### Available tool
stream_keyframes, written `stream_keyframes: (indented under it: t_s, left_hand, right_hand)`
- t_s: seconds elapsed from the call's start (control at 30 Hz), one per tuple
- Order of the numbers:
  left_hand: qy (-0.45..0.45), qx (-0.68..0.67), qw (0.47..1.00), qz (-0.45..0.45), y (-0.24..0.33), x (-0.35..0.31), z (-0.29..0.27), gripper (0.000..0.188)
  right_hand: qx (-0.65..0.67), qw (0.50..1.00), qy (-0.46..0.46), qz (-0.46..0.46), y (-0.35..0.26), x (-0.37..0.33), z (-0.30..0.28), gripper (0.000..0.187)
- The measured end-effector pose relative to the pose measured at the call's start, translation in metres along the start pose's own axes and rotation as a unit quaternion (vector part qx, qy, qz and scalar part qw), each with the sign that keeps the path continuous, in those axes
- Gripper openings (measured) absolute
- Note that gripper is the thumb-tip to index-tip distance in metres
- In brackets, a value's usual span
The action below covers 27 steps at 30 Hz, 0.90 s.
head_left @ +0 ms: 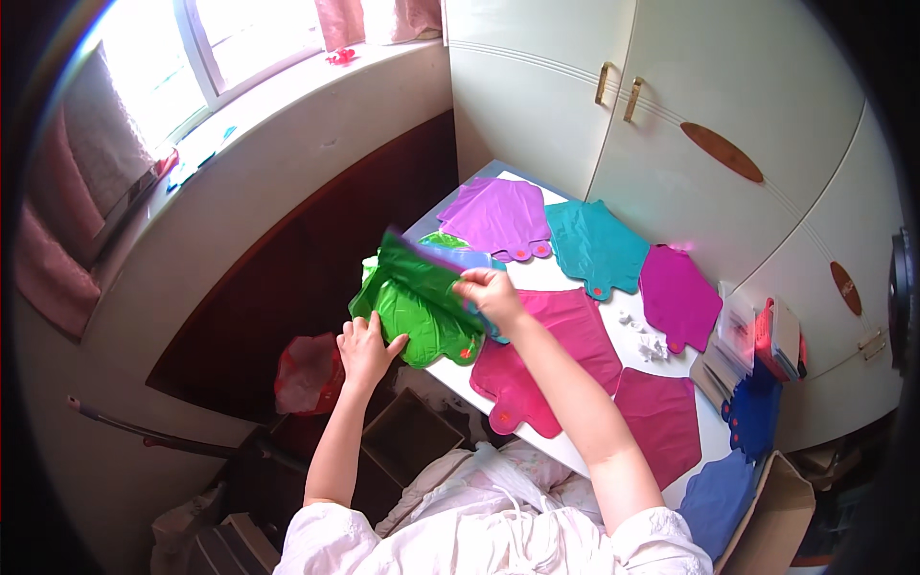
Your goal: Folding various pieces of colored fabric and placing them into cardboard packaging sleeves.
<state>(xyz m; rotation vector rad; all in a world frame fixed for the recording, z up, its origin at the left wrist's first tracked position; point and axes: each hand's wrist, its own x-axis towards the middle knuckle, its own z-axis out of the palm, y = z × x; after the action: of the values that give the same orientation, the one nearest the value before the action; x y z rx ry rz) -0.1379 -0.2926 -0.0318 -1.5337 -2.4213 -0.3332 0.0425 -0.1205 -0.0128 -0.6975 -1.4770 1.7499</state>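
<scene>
My right hand (489, 292) is closed in a pinch on the lifted edge of a dark green shiny plastic piece, slightly blurred. Beneath it lies a brighter green plastic piece (412, 321) with a scalloped tab and a small red mark. My left hand (365, 351) rests on the left edge of this green piece, thumb apart from the fingers. Close to my right forearm is a stack of crimson pieces (565, 335), its rounded tab at the near table edge. Part of a light blue piece (470, 259) shows behind the lifted green one.
On the white table (460, 379) lie purple (498, 216), teal (594, 240), magenta (677, 295) and dark pink (661, 422) piles. Crumpled white scraps (653, 347) sit near the magenta pile. Blue piles (754, 412) and a cardboard box (781, 513) are at right. Cabinets stand behind.
</scene>
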Motion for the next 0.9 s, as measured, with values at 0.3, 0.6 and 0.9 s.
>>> stream_keyframes:
  t_s: [0.3, 0.6, 0.9]
  left_hand:
    - [0.016, -0.005, 1.000, 0.014, 0.014, 0.002, -0.011, 0.062]
    - [-0.365, -0.893, 0.264, 0.017, 0.200, -0.055, -0.112, 0.054]
    - [-0.472, -0.771, 0.396, -0.162, 0.231, -0.104, -0.089, 0.025]
  right_hand:
    - [-0.015, 0.936, 0.199, -0.289, -0.147, -0.048, -0.119, 0.008]
    - [-0.718, 0.526, 0.080, -0.449, -0.179, -0.230, -0.060, 0.021]
    - [-0.766, 0.554, 0.013, -0.325, -0.093, -0.327, -0.044, 0.027]
